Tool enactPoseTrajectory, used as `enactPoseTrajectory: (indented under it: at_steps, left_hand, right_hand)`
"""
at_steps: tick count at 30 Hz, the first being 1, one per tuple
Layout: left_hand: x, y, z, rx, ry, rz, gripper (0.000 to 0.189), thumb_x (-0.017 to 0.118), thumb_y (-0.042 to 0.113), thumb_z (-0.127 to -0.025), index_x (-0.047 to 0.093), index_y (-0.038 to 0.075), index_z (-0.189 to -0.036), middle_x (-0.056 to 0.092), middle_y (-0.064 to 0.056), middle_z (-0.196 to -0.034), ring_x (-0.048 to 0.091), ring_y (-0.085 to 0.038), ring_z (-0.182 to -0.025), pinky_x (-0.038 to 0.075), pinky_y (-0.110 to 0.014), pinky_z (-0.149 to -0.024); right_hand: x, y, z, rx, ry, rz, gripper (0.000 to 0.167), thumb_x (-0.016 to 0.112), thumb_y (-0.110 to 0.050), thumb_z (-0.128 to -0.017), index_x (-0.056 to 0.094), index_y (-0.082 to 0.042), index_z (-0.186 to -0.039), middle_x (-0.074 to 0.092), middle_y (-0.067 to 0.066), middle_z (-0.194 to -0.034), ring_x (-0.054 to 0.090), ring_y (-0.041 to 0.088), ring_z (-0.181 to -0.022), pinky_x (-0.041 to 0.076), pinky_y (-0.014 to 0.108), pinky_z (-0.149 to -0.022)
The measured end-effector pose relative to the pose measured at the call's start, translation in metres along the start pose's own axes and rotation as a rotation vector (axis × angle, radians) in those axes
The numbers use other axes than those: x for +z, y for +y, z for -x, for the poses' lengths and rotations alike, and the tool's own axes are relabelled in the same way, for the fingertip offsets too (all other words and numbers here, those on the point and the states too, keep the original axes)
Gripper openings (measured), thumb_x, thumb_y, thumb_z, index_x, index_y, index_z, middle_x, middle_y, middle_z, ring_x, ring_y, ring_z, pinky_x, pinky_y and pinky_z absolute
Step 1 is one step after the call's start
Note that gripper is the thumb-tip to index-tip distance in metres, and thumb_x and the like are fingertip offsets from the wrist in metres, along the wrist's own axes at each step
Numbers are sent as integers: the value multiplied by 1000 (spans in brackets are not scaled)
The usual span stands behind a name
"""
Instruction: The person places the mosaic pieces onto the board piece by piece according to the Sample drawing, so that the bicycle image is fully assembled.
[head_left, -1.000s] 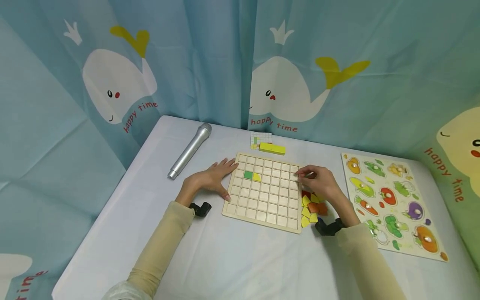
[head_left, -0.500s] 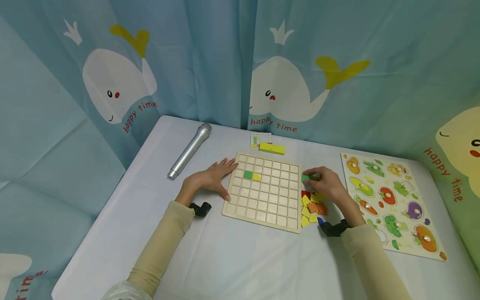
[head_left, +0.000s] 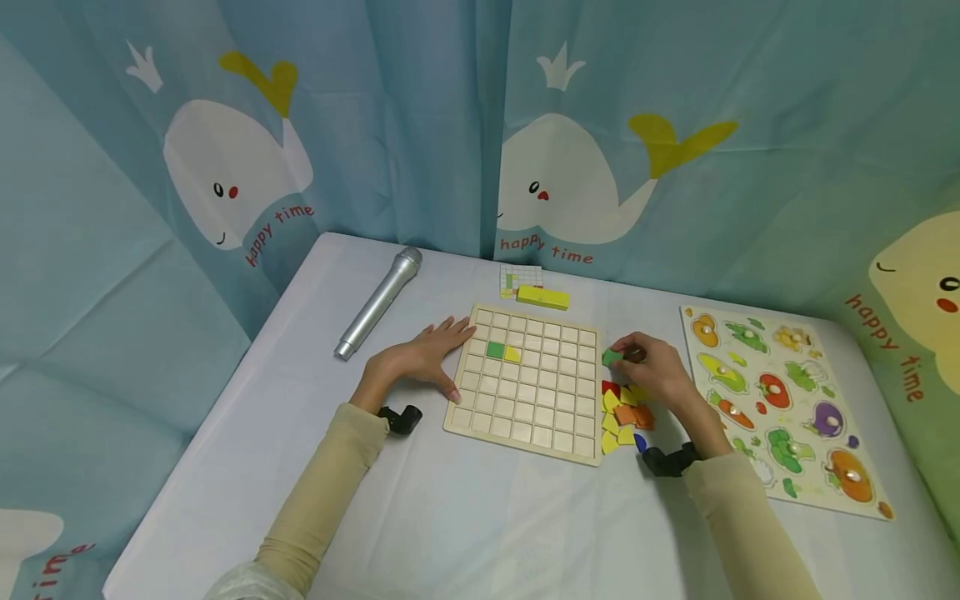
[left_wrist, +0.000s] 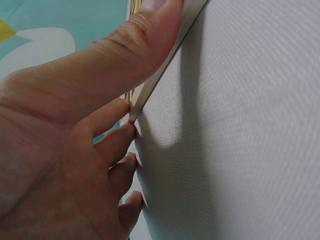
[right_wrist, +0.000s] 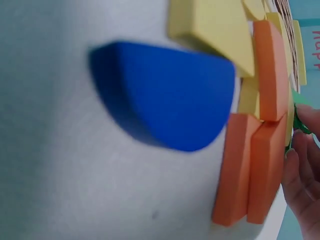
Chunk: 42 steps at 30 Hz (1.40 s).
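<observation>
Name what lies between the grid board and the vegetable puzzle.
The head view shows the right hand pinching a green piece, some loose coloured pieces, and the black wrist camera.

The head camera looks forward and down; close wrist cameras share its tabletop [head_left: 465, 508].

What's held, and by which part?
Right hand pinches a green block by its right end; exact contact hidden. Left hand just touches the board.

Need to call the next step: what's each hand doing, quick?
Left hand: open, fingers spread at the left edge of the wooden grid board.
Right hand: closed, pinching a green piece beside the board.
</observation>
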<state>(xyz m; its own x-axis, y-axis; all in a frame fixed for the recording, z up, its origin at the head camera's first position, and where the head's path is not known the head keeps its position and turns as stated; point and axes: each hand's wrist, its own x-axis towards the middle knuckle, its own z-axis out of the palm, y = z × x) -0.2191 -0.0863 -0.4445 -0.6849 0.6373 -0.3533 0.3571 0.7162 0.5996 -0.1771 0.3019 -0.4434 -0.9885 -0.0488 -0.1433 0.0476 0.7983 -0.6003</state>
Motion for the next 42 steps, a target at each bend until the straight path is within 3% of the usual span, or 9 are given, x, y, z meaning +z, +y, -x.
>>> enactPoseTrajectory:
  at_steps: [8, 13, 20, 33, 42]
  left_hand:
    - [0, -1, 0, 6, -6, 3, 121, 92, 31, -76, 13, 8, -166, 1, -11, -174, -6, -30, -161, -1, -48, -132]
    - [-2, -2, 1, -1, -6, 7, 121, 92, 31, -76, 13, 9, -166, 1, -10, -174, -7, -29, -161, -2, -47, -132]
    - [-2, -2, 1, 10, 3, 11, 121, 92, 30, -76, 14, 8, -166, 2, -12, -174, -5, -31, -161, 0, -49, -132]
    - [0, -2, -1, 8, -6, 9, 122, 92, 31, -75, 14, 9, -166, 1, -11, -174, -6, -30, -161, -1, -48, -132]
    - [1, -3, -3, -5, -13, -19, 122, 91, 30, -78, 10, 11, -166, -2, -9, -174, -9, -28, -161, -3, -45, -132]
  right_hand:
    - [-2, -2, 8, -30, 71, -27, 24, 64, -10, -99, 66, 1, -120, 67, 21, -111, 65, 36, -101, 52, 28, -79]
    - [4, -8, 8, -40, 55, -156, 25, 63, -7, -100, 65, 2, -122, 64, 21, -112, 71, 38, -104, 59, 19, -73]
    - [16, -20, 4, -74, -10, -323, 27, 63, -5, -100, 62, 7, -125, 61, 23, -111, 77, 30, -91, 64, 27, -71]
    - [31, -40, 0, -106, -59, -386, 26, 66, -7, -100, 64, 6, -122, 62, 24, -113, 74, 35, -100, 64, 30, -74]
    - [38, -55, -2, -146, -108, -410, 25, 66, -6, -99, 65, 6, -121, 66, 27, -117, 74, 36, -97, 64, 30, -75]
